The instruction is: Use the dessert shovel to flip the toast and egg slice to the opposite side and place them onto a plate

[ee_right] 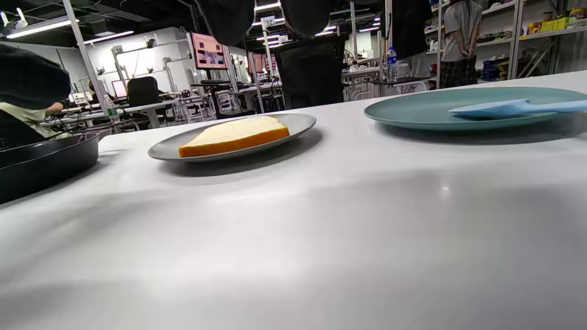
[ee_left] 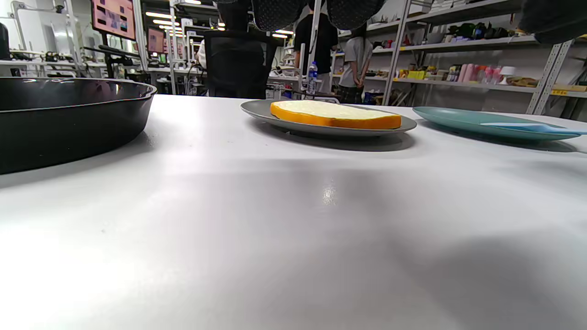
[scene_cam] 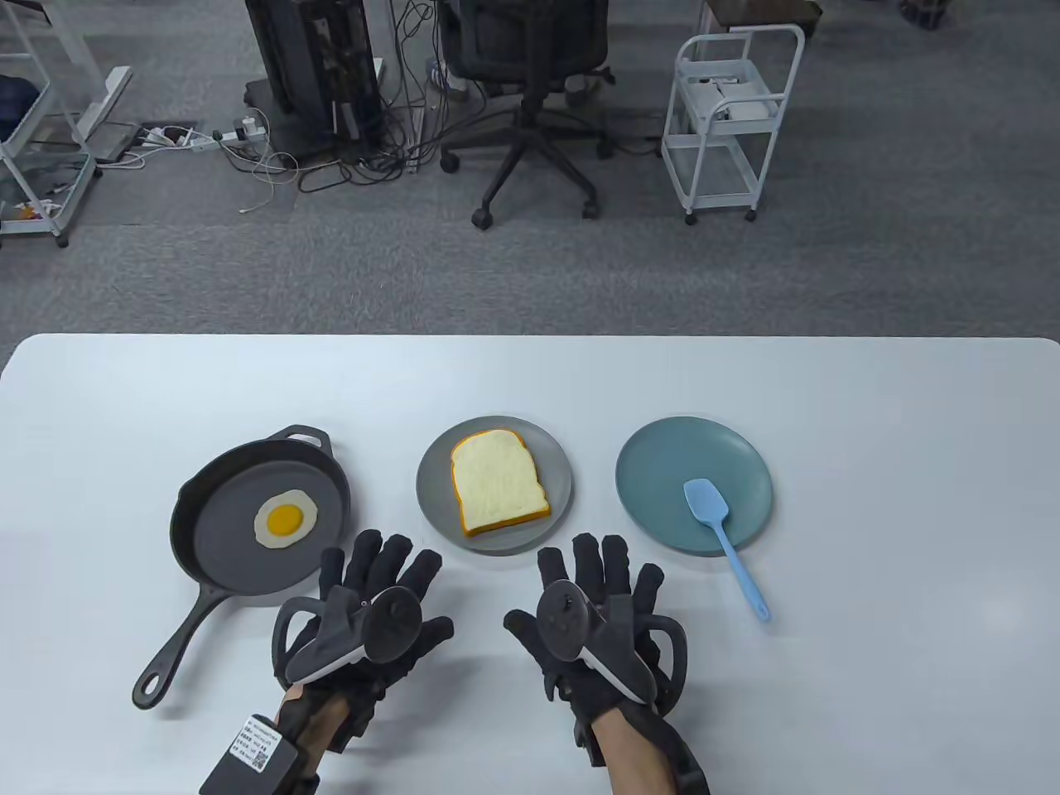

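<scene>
1. The left hand (scene_cam: 377, 600) lies flat on the white table (scene_cam: 869, 580) at its near edge, fingers spread and straight, grasping nothing
2. The right hand (scene_cam: 596, 609) lies flat just beside it, to the right, fingers likewise spread and empty
3. The egg slice (scene_cam: 286, 519) sits in the black frying pan (scene_cam: 211, 546) on the left, yolk up
4. The toast (scene_cam: 497, 483) lies on the grey plate (scene_cam: 435, 489) in the middle, just beyond the fingertips of both hands
5. The light blue dessert shovel (scene_cam: 719, 526) rests with its blade on the teal plate (scene_cam: 662, 472) on the right, its handle reaching over the near rim onto the table
</scene>
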Demonstrator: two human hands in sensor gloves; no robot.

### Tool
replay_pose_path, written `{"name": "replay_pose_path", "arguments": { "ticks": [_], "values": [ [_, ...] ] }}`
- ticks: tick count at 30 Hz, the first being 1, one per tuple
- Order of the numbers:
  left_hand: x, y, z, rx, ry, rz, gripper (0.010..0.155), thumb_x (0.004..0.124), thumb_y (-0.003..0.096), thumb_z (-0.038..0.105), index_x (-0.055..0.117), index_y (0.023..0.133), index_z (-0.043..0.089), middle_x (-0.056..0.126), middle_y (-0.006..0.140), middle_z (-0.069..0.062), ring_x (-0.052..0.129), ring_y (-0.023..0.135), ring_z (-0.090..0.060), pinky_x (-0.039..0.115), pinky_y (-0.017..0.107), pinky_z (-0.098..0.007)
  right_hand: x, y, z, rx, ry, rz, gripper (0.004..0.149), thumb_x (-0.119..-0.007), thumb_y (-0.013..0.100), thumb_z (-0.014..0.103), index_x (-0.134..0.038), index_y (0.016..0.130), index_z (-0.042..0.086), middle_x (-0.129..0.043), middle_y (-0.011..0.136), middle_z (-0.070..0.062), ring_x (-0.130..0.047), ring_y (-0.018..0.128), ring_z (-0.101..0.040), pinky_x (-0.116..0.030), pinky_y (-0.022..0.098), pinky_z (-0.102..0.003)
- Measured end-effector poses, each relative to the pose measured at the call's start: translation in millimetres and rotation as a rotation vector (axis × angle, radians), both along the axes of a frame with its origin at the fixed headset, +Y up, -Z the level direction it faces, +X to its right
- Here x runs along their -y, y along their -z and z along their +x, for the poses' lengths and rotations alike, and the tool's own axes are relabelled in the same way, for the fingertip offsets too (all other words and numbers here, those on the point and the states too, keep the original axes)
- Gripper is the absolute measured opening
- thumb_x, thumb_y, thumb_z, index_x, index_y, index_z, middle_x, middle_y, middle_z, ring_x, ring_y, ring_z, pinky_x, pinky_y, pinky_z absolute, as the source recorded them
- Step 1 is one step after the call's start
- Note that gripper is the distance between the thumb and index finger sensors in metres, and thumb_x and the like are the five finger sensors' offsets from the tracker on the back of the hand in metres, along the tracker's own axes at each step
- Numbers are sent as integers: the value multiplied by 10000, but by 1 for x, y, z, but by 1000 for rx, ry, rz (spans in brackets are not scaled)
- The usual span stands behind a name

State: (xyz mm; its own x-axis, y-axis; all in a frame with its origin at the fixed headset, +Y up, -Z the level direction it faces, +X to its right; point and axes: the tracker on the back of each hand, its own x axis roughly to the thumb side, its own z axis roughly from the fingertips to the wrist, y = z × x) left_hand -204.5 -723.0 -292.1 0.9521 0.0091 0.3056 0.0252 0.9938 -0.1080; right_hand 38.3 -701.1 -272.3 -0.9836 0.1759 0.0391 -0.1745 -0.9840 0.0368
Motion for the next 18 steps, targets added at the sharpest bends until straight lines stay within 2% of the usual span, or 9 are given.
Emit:
{"name": "replay_pose_path", "arguments": {
  "ticks": [10,15,18],
  "values": [
    [-4,0,-3,-19,0,20,880,401,344,747,359,1136,366,326,1256,-92,282,1159,-466,241,782,-697,1,0,-1,-1,-3,-17,875,-583,380,735,-501,1126,286,-400,1281,-130,-297,1152,-447,-252,730,-736],
    [-10,3,-19,-89,-15,47,888,414,344,748,355,1137,353,326,1253,-99,280,1158,-465,240,782,-696,1,0,-1,-2,8,-22,875,-585,379,733,-503,1126,284,-399,1281,-135,-297,1151,-448,-254,730,-737],
    [-13,7,-35,-150,-20,66,868,438,346,753,337,1129,393,326,1253,-95,282,1158,-465,243,783,-694,1,0,-2,-5,4,-27,873,-585,381,733,-502,1125,284,-400,1281,-135,-298,1151,-448,-256,729,-736]
  ]
}}
